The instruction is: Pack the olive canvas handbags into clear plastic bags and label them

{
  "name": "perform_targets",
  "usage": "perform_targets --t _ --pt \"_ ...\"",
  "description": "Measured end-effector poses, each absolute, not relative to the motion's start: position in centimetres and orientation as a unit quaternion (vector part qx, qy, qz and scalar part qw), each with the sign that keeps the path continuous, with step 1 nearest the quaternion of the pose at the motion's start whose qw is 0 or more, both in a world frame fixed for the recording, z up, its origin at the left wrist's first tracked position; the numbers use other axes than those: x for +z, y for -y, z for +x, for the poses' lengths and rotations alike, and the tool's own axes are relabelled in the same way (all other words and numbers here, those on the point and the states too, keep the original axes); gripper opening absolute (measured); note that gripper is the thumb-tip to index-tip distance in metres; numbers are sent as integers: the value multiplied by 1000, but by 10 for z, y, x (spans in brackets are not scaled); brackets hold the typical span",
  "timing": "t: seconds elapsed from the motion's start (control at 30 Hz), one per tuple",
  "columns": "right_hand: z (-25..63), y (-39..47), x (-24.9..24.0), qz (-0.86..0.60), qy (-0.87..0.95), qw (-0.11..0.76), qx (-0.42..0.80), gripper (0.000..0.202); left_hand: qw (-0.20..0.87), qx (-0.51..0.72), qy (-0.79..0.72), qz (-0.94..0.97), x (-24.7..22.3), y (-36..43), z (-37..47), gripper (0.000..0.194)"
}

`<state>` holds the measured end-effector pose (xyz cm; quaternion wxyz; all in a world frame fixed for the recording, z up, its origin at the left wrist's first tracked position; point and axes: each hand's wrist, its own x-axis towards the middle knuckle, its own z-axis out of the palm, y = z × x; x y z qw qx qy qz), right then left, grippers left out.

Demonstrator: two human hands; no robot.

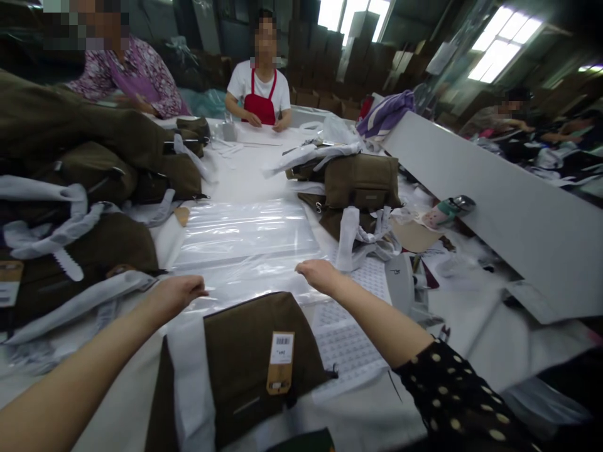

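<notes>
A large clear plastic bag point(245, 235) lies flat on the table in front of me. At its near left side my left hand point(184, 292) is closed, pinching the plastic. My right hand point(318, 276) pinches the near right side, fingers pressed together. Just below both hands lies an olive-brown fabric bag point(245, 370), its strap wrapped in white material point(191, 370). A brown and white hang tag point(281, 363) with a barcode rests on its front. The near part of the fabric bag runs out of view.
More olive bags point(85, 169) are heaped at left, others point(362, 179) at right. Printed sheets point(351, 342), a bottle point(447, 210) and a white board point(499, 213) lie to the right. Across the table stands a person in a red apron point(259, 100); another point(136, 75) works at left.
</notes>
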<state>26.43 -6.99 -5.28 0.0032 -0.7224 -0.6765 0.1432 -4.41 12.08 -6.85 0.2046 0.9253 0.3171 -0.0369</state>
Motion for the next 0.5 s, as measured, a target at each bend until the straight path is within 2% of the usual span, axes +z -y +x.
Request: perform_targets --t 0.2,0.3,0.37,0.4,0.5 --pt "252 47 -70 -735 668 -22 116 9 201 -59 -302 930 -66 -132 -17 39" --pt "249 40 -72 -735 668 -15 110 35 185 -19 -338 922 -64 -136 -25 40" --pt "247 41 -70 -744 658 31 113 48 179 7 -362 915 -65 -135 -39 35" --pt "246 42 -70 -751 647 65 116 47 182 17 -372 910 -66 -134 -46 31" --pt "249 48 -69 -766 611 158 125 24 204 56 -414 885 -66 -127 -65 25"
